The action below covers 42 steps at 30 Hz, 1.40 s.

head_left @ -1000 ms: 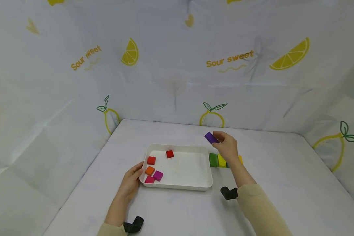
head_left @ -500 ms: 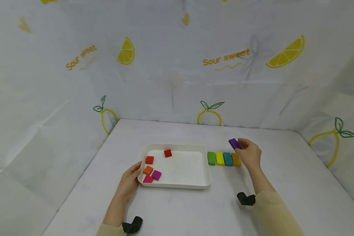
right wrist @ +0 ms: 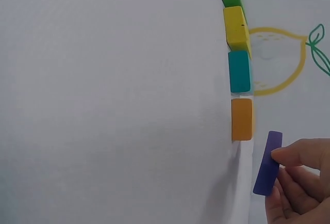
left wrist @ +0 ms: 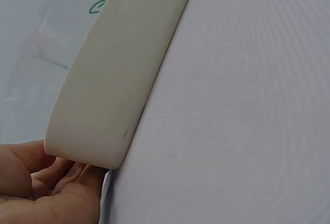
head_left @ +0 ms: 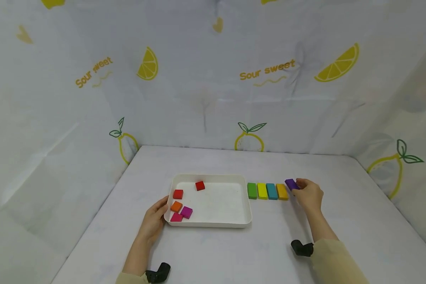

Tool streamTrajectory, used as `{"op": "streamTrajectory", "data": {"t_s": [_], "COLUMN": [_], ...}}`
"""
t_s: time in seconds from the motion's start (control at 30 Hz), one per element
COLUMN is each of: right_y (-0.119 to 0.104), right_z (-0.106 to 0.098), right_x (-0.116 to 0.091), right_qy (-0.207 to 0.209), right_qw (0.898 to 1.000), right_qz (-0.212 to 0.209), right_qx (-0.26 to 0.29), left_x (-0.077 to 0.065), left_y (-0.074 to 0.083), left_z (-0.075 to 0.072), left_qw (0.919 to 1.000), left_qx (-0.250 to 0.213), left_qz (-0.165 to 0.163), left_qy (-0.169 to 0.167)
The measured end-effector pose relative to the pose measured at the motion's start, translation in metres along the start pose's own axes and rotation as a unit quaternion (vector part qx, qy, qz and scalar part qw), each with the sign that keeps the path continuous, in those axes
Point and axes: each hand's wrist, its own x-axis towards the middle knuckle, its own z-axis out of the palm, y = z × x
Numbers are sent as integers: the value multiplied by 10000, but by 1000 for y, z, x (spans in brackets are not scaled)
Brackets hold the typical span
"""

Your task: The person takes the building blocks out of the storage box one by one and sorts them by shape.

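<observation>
Wht tbl [head_left: 213, 252] w/ tray [head_left: 220, 203], 4 blks [head_left: 271, 191] in row just R.

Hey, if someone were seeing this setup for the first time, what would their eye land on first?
Probably the purple block in the right hand, beside the amber end of a row: green block, yellow block, teal block, amber block. Next, likely the white tray left of that row, with five warm-coloured blocks in its left half. The lemon-print backdrop stands out behind.

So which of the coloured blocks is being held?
The dark purple block, pinched in the right hand beside the row of four blocks. Those four rest on the table and five other blocks lie in the white tray, none held.
</observation>
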Motion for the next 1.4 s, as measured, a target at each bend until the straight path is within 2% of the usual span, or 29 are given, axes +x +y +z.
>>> {"op": "streamTrajectory", "data": {"t_s": [0.37, 0.53, 0.87, 1.13, 1.4], "right_y": [14, 17, 12, 10, 3], "right_z": [9, 14, 24, 30, 23], "right_x": [-1, -2, -6, -8, -9], "right_qy": [-98, 113, 476, 688, 803], "right_qw": [9996, 9996, 9958, 9928, 9909], "right_qz": [214, 236, 663, 825, 821], "right_qx": [-149, -60, 421, 531, 702], "left_x": [-4, -5, -5, -6, -2], "left_y": [-2, -3, 2, 3, -1], "left_z": [-2, -1, -2, -2, 0], "left_qw": [9999, 9999, 9999, 9999, 10000], "left_qx": [81, 68, 85, 54, 49], "left_qz": [-111, -114, -73, -86, -29], "left_qy": [95, 76, 105, 101, 77]}}
